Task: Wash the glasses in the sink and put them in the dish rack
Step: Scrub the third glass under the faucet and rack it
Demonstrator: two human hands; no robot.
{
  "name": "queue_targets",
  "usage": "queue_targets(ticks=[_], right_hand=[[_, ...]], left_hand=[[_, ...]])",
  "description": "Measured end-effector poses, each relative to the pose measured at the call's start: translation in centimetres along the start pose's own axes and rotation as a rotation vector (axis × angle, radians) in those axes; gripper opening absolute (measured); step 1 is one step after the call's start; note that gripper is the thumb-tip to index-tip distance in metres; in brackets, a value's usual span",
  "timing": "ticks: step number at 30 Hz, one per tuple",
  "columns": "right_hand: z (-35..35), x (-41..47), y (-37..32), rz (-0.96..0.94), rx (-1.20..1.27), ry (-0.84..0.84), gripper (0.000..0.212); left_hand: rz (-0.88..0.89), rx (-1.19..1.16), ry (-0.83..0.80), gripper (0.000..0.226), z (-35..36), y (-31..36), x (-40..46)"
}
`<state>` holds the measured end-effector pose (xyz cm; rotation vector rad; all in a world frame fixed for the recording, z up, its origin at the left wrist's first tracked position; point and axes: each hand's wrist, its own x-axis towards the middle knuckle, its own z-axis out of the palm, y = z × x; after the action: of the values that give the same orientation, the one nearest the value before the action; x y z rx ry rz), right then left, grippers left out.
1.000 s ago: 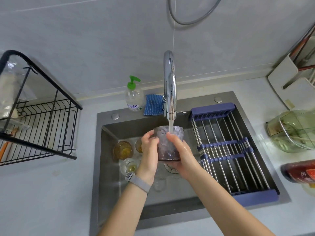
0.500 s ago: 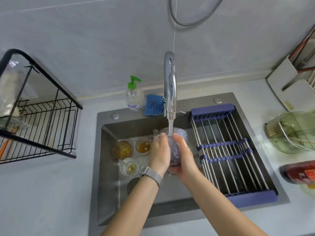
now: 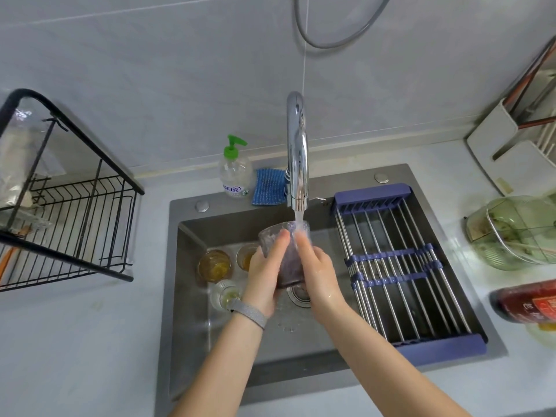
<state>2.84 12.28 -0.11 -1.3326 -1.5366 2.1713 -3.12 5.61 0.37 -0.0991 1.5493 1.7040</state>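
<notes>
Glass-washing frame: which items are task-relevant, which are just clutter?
Task-relevant:
- purple glass, held under the faucet by left hand and right hand
- three glasses waiting in the sink
- black dish rack

Clutter:
- soap bottle
- blue sponge
- roll-up sink rack
- green container
- red bottle

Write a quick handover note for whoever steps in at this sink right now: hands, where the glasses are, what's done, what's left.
Left hand and right hand both grip the purple glass, held upright under the running faucet; water streams into it.
Three more glasses sit on the sink floor to the left: amber glass, a second amber one partly hidden behind the left hand, and a clear glass.
Black dish rack on the left counter: no glasses visible in it.
Done: none racked. Left: finish rinsing this glass, rack it, then wash and rack the other three.
</notes>
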Motion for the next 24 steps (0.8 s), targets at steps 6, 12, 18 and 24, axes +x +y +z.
queue_targets(ticks=[6,12,18,24], right_hand=[[-0.9,1.0,-0.5,0.089,0.156,0.182,0.042],[0.3,1.4,-0.5,0.152,0.037,0.155,0.047],[0.5,1.7,-1.1,0.188,0.001,0.091,0.051],[-0.3,2.3,-0.7,0.189,0.014,0.188,0.038]], left_hand=[[0.135,0.141,0.022,0.066,0.3,-0.7,0.0],[0.104,0.117,0.052,0.058,0.5,-0.4,0.6],[0.079,0.142,0.055,0.039,0.3,0.0,0.9],[0.066,0.198,0.016,0.058,0.0,0.1,0.6]])
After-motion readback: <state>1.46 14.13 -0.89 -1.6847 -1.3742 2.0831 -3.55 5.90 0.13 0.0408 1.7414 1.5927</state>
